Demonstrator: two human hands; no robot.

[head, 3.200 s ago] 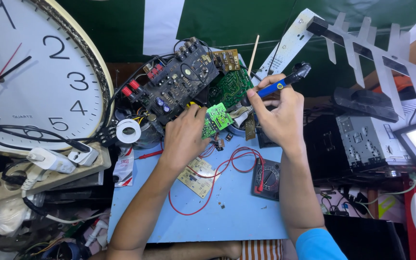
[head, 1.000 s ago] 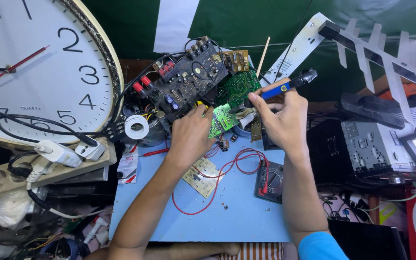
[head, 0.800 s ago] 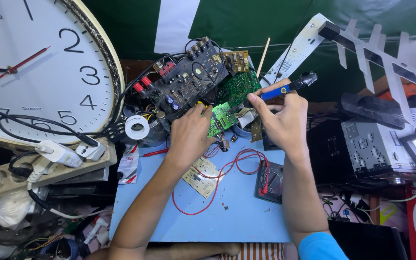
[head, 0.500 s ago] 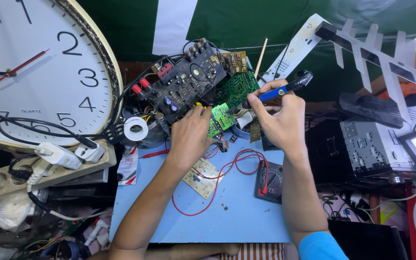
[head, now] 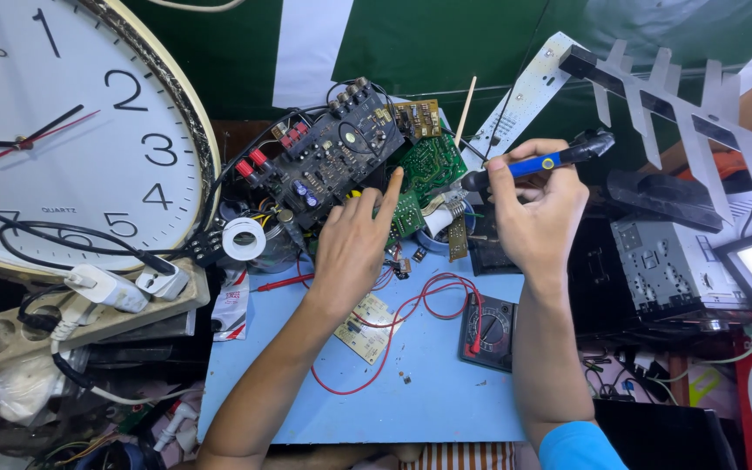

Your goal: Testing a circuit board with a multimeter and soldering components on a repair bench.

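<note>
- The left hand (head: 354, 252) lies palm down at the far edge of the counter (head: 428, 400), fingers spread; its forefinger presses on the green board (head: 428, 165), and nothing is gripped in it.
- The right hand (head: 537, 213) is clenched around the blue-handled soldering iron (head: 537, 163), held like a pen, its tip pointing left toward the green board.
- The green board stands tilted at the far edge, leaning among a black board (head: 328, 161) to its left and a small brown board (head: 417, 117) behind.
- By its look the green board is light, stiff and thin, and fragile: the parts and solder joints on it would not take pressure or bending. It is best held by its bare edges or pinned with a fingertip on a spot free of parts.
- The iron looks light, with a hot metal tip; only the blue grip is safe to hold.
- A small tan board (head: 369, 315) lies flat near the middle of the counter, just nearer than the left hand.
- A multimeter (head: 489, 331) sits toward the right edge, with its red lead (head: 393, 339) looping across the blue surface.
- A roll of white tape (head: 243, 238) rests near the far left corner; a big wall clock (head: 54, 122) lies beyond the left edge.
</note>
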